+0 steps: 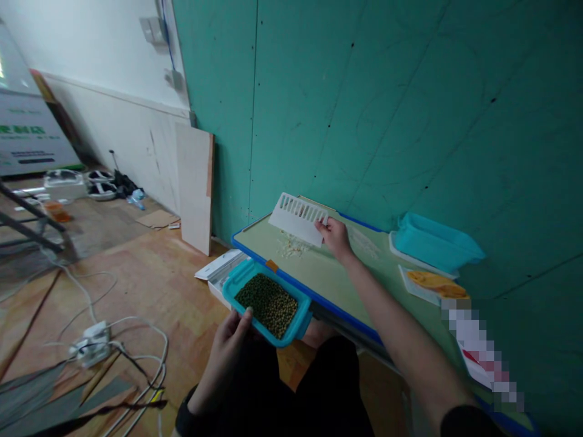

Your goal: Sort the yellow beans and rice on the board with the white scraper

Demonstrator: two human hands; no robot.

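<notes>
My left hand (pixel 233 334) grips the near left edge of a turquoise plastic tray (pixel 302 325), thumb over the rim. Inside lie dark green beans (pixel 257 291) on the left and tan beans (pixel 283 312) on the right. The tray is just off the front edge of the table (pixel 332 276). My right hand (pixel 337 241) pinches the right end of a white plastic plate (pixel 294 226) with a row of slots. This plate is tilted over the tabletop, and pale scattered bits (pixel 291 246) lie just in front of it.
On the table's right stand a turquoise bin (pixel 437 240), a white tray with an orange cloth (pixel 432 284) and a partly blurred white item (pixel 478 355). A green wall (pixel 364 109) borders the back. Cables and a power strip (pixel 91 346) lie on the floor at left.
</notes>
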